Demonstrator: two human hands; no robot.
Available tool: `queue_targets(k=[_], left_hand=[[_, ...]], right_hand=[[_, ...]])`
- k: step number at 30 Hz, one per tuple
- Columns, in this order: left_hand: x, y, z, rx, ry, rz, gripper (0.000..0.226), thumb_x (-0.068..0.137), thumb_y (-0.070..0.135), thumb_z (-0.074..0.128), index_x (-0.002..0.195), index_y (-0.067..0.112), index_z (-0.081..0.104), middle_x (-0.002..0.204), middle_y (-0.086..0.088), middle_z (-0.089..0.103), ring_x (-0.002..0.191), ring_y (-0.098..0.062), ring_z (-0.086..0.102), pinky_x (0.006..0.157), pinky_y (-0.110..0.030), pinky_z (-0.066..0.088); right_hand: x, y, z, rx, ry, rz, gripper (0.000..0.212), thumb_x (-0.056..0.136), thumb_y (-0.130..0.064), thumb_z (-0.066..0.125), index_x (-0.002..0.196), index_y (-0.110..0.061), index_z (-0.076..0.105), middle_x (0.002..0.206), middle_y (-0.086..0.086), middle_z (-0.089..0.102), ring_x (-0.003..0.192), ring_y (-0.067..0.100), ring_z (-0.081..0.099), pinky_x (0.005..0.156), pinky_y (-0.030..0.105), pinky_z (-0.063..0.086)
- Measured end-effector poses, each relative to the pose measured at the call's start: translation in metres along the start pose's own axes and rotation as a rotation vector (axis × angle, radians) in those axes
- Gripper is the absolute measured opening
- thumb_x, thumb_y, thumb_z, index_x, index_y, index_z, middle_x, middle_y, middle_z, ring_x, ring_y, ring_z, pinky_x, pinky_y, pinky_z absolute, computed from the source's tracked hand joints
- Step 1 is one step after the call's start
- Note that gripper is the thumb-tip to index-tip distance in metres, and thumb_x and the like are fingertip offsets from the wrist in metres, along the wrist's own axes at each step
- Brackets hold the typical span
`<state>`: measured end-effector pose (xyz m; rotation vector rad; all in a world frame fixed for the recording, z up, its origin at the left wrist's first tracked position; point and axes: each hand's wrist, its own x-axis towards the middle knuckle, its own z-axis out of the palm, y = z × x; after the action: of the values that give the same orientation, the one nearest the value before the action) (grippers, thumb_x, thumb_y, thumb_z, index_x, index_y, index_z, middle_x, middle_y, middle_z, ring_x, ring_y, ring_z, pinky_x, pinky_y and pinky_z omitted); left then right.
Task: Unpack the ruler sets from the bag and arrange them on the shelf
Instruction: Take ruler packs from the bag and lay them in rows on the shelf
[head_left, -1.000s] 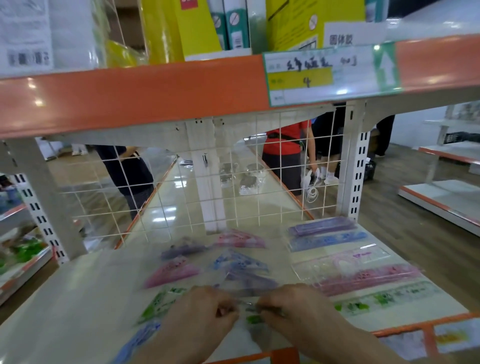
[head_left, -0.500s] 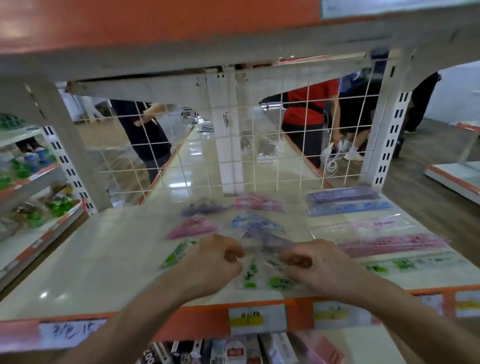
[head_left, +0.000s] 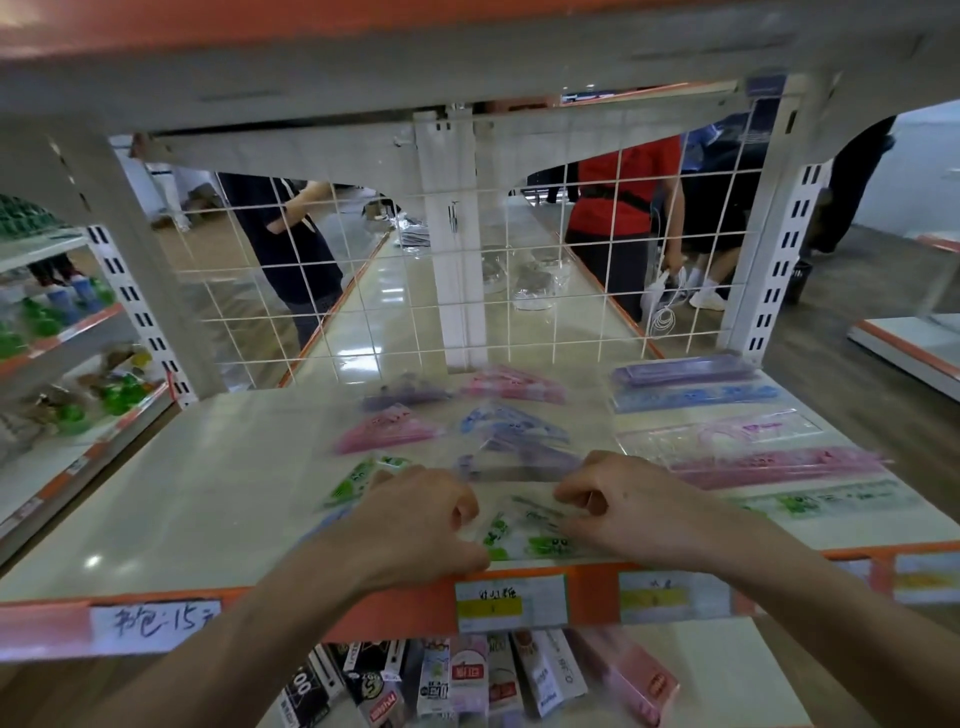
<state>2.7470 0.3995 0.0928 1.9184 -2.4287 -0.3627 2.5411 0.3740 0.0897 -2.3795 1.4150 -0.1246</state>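
left hand (head_left: 415, 514) | right hand (head_left: 639, 509) | both grips seemingly pinching clear bag (head_left: 519, 527) | on shelf (head_left: 208, 493)

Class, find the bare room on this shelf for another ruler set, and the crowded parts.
Bare: the shelf between the left upright and the pink triangle set. Crowded: the middle, where left hand and right hand pinch the bag; the right, with ruler sets.

It was a shop: a steel shelf (head_left: 182, 493) with an orange edge strip bearing price labels (head_left: 511, 600), a wire grid (head_left: 270, 291) behind it, boxed goods (head_left: 467, 680) on the tier below, stocked racks (head_left: 67, 332) to the left, and people (head_left: 621, 208) standing in the aisle beyond.
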Motion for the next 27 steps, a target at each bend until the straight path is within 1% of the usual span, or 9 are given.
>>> queue_targets(k=[2, 5, 12, 16, 18, 20, 22, 25, 27], left_hand=[[0.001, 0.000, -0.001, 0.012, -0.010, 0.006, 0.044, 0.079, 0.048, 0.063, 0.116, 0.025, 0.061, 0.101, 0.010, 0.057, 0.099, -0.012, 0.052, 0.098, -0.035, 0.039], [0.004, 0.003, -0.001, 0.019, -0.008, 0.026, 0.042, 0.078, 0.044, 0.064, 0.116, 0.026, 0.063, 0.098, 0.013, 0.058, 0.096, -0.010, 0.055, 0.094, -0.031, 0.041], [0.009, -0.002, 0.005, 0.038, 0.042, 0.073, 0.025, 0.076, 0.031, 0.062, 0.092, 0.014, 0.070, 0.092, -0.002, 0.070, 0.083, -0.015, 0.063, 0.072, -0.025, 0.039], [0.011, -0.004, 0.007, 0.056, 0.013, 0.077, 0.020, 0.075, 0.027, 0.059, 0.085, 0.012, 0.068, 0.088, -0.005, 0.069, 0.083, -0.019, 0.064, 0.073, -0.027, 0.036], [0.009, -0.001, 0.005, 0.045, -0.019, 0.082, 0.016, 0.077, 0.029, 0.060, 0.087, 0.018, 0.066, 0.087, -0.001, 0.067, 0.086, -0.018, 0.064, 0.080, -0.029, 0.040], [0.007, -0.001, -0.005, -0.014, -0.064, 0.035, 0.029, 0.081, 0.036, 0.062, 0.108, 0.024, 0.065, 0.097, 0.005, 0.066, 0.091, -0.013, 0.061, 0.090, -0.031, 0.045], [0.014, -0.008, -0.023, -0.068, -0.041, -0.043, 0.038, 0.085, 0.042, 0.061, 0.118, 0.024, 0.061, 0.104, 0.007, 0.064, 0.096, -0.012, 0.060, 0.092, -0.031, 0.048], [0.040, -0.022, -0.036, -0.131, 0.069, -0.087, 0.023, 0.087, 0.043, 0.057, 0.097, 0.025, 0.066, 0.092, 0.002, 0.059, 0.092, -0.022, 0.063, 0.081, -0.030, 0.048], [0.056, -0.023, -0.033, -0.111, 0.038, -0.089, 0.035, 0.083, 0.044, 0.060, 0.102, 0.016, 0.067, 0.100, -0.005, 0.063, 0.084, -0.019, 0.060, 0.075, -0.026, 0.043]], right_hand=[[0.000, -0.001, -0.004, -0.029, -0.077, -0.017, 0.025, 0.084, -0.046, 0.061, 0.090, -0.022, 0.066, 0.097, 0.000, 0.056, 0.086, 0.015, 0.057, 0.080, 0.036, 0.049], [0.002, -0.006, -0.006, -0.082, -0.124, -0.029, 0.024, 0.081, -0.044, 0.063, 0.096, -0.025, 0.064, 0.098, -0.001, 0.056, 0.088, 0.015, 0.056, 0.080, 0.037, 0.050], [0.005, -0.012, -0.003, -0.119, -0.102, -0.042, 0.026, 0.083, -0.043, 0.063, 0.099, -0.023, 0.065, 0.096, -0.002, 0.058, 0.086, 0.016, 0.055, 0.076, 0.034, 0.050], [0.006, -0.012, 0.000, -0.115, -0.077, -0.037, 0.032, 0.083, -0.044, 0.063, 0.109, -0.024, 0.065, 0.099, -0.007, 0.056, 0.088, 0.013, 0.054, 0.075, 0.027, 0.047], [0.006, -0.011, -0.002, -0.096, -0.092, -0.039, 0.041, 0.084, -0.046, 0.063, 0.119, -0.025, 0.061, 0.104, -0.009, 0.055, 0.093, 0.010, 0.054, 0.080, 0.025, 0.047], [0.006, -0.008, -0.010, -0.056, -0.097, -0.022, 0.046, 0.085, -0.050, 0.061, 0.124, -0.026, 0.058, 0.113, -0.009, 0.056, 0.096, 0.008, 0.054, 0.084, 0.025, 0.047], [0.012, -0.004, -0.023, -0.013, -0.003, 0.004, 0.043, 0.088, -0.049, 0.059, 0.124, -0.027, 0.058, 0.119, -0.007, 0.057, 0.098, 0.008, 0.055, 0.086, 0.024, 0.046], [0.029, 0.002, -0.035, 0.043, 0.125, 0.065, 0.041, 0.090, -0.041, 0.059, 0.126, -0.021, 0.059, 0.123, -0.002, 0.059, 0.105, 0.013, 0.056, 0.088, 0.025, 0.044], [0.040, 0.000, -0.032, 0.008, 0.068, 0.093, 0.047, 0.089, -0.043, 0.060, 0.128, -0.018, 0.057, 0.124, 0.001, 0.058, 0.110, 0.019, 0.056, 0.091, 0.030, 0.046]])
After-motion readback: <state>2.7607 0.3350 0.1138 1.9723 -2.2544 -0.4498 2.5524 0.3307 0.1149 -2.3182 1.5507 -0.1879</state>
